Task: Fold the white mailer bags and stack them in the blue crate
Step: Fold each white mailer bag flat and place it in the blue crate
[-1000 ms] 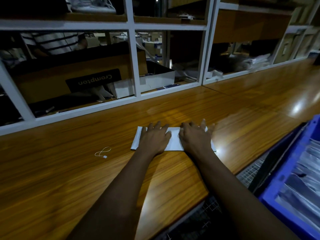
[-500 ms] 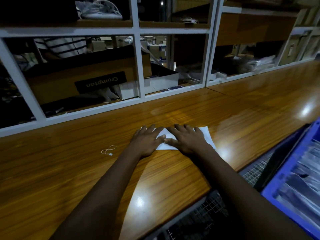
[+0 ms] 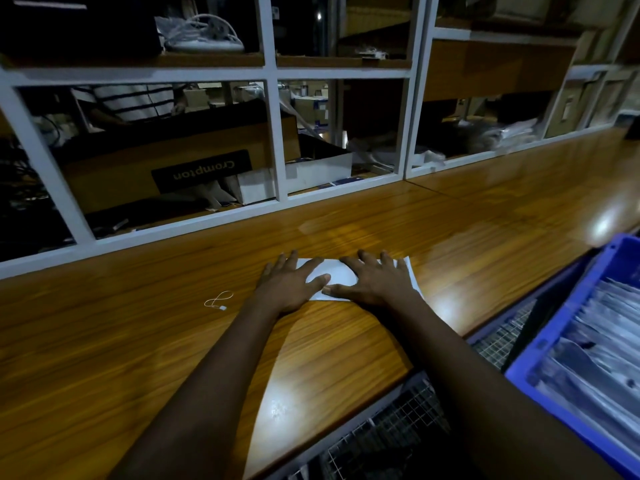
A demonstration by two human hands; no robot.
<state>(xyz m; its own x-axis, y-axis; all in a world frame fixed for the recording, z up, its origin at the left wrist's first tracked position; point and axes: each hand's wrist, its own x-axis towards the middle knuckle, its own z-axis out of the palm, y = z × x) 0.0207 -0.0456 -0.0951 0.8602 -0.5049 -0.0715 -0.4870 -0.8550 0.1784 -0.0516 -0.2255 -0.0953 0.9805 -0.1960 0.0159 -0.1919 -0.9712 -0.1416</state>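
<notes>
A folded white mailer bag [image 3: 334, 277] lies flat on the wooden counter [image 3: 173, 341]. My left hand [image 3: 289, 285] presses on its left end with fingers spread straight. My right hand [image 3: 375, 284] lies flat on its right part, thumb pointing left toward the left thumb. The bag's right edge sticks out past my right hand. At the right edge, below counter level, stands the blue crate [image 3: 526, 374] with several white mailer bags [image 3: 599, 344] stacked inside.
A small looped white string [image 3: 218, 300] lies on the counter left of my hands. A white-framed shelf [image 3: 275, 140] with a Crompton carton [image 3: 166, 168] and boxes runs along the far side. A wire mesh [image 3: 398, 420] sits below the counter's near edge.
Both hands have spread slightly apart along the bag, after being close together half a second ago. The bag looks narrower than a second ago. The view has shifted a little.
</notes>
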